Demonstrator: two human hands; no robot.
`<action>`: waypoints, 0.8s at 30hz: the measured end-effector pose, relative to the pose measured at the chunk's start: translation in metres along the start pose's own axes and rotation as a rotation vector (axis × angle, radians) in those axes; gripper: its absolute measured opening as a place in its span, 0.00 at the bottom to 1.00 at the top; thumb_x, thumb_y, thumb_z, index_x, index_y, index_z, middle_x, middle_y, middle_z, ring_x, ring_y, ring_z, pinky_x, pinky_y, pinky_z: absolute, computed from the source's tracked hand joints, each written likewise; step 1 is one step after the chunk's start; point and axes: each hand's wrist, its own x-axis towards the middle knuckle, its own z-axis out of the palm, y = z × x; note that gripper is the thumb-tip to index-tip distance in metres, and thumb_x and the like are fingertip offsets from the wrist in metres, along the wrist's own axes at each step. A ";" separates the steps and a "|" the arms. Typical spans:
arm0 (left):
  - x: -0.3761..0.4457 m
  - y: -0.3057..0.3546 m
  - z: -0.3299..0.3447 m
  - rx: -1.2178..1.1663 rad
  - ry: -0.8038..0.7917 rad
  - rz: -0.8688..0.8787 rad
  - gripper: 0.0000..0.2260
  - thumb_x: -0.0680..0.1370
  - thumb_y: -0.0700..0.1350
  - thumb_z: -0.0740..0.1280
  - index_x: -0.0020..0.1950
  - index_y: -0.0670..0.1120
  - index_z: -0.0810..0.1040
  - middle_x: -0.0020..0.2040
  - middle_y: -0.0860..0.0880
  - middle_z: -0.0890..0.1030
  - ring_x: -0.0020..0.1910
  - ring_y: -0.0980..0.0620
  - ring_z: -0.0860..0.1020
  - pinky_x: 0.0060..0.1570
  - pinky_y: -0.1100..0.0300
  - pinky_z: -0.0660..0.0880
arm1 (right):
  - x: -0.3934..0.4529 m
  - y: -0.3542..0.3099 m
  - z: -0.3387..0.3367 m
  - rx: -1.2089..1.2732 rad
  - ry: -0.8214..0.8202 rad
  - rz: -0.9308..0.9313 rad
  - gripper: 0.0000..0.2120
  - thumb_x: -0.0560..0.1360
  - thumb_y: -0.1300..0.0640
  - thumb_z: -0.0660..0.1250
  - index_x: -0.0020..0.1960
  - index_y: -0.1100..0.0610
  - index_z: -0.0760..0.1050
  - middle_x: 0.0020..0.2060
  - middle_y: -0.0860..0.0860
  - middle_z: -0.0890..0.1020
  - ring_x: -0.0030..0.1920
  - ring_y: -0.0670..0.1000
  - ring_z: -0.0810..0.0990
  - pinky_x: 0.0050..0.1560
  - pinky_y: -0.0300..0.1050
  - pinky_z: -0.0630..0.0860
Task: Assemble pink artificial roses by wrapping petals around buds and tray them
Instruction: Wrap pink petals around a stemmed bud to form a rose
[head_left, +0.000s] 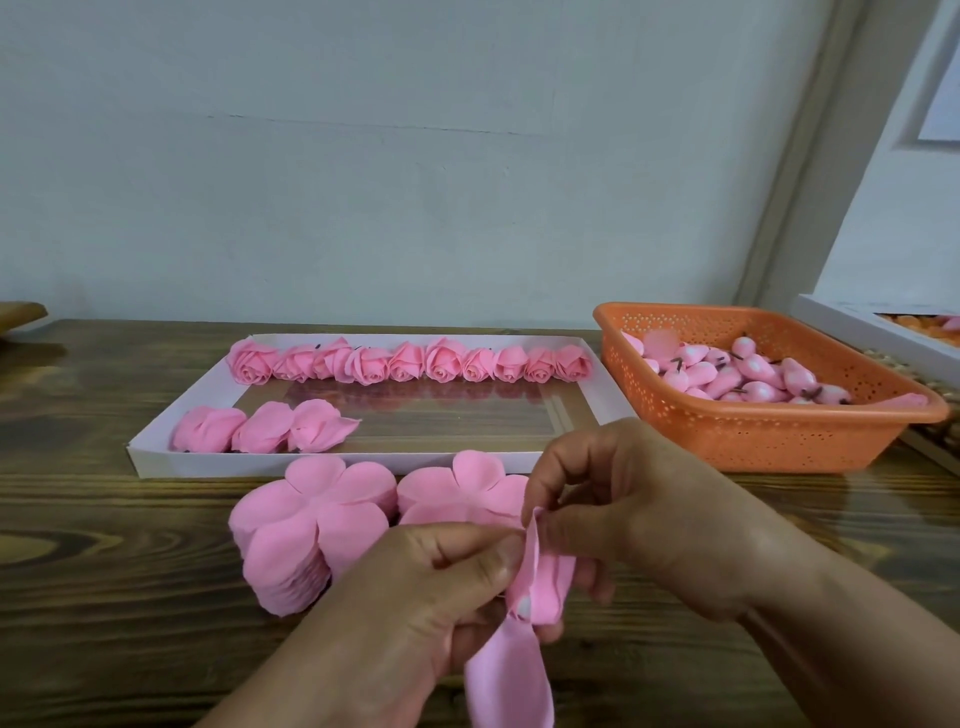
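Observation:
My left hand (415, 587) grips a half-wrapped pink rose (540, 587), whose bud is mostly hidden by petals; one loose petal hangs down toward me. My right hand (623, 499) pinches the top edge of a petal on that rose. Two stacks of flat pink petal sheets (311, 514) lie just behind my hands; the right stack (457, 488) is partly covered by my fingers. The white tray (363, 462) holds a back row of several finished roses (410, 361) and three more roses (260, 426) at its front left. The orange basket (753, 431) holds several pink buds (748, 371).
The wooden table (104, 571) runs to a pale wall behind. A second white tray (883, 327) with orange pieces sits at the far right edge. A wooden object (21, 312) pokes in at the far left.

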 end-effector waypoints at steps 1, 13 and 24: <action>0.000 0.000 0.001 -0.014 0.018 0.001 0.17 0.62 0.44 0.71 0.46 0.35 0.84 0.53 0.24 0.75 0.45 0.39 0.72 0.44 0.54 0.75 | 0.000 0.000 0.000 0.016 0.005 0.003 0.05 0.71 0.68 0.67 0.38 0.61 0.77 0.28 0.56 0.81 0.26 0.50 0.78 0.25 0.39 0.74; 0.003 0.007 0.001 0.110 0.057 0.108 0.14 0.58 0.46 0.74 0.41 0.43 0.86 0.41 0.39 0.85 0.41 0.44 0.82 0.57 0.45 0.76 | 0.006 -0.002 -0.002 0.322 -0.067 0.042 0.03 0.64 0.66 0.69 0.36 0.65 0.80 0.28 0.60 0.80 0.24 0.51 0.77 0.25 0.39 0.76; 0.007 0.006 0.003 0.138 0.100 0.142 0.10 0.65 0.42 0.72 0.44 0.43 0.86 0.43 0.42 0.85 0.43 0.48 0.83 0.40 0.64 0.77 | 0.011 -0.003 0.002 0.032 0.101 0.001 0.05 0.68 0.73 0.69 0.36 0.65 0.79 0.29 0.61 0.82 0.24 0.52 0.77 0.27 0.42 0.77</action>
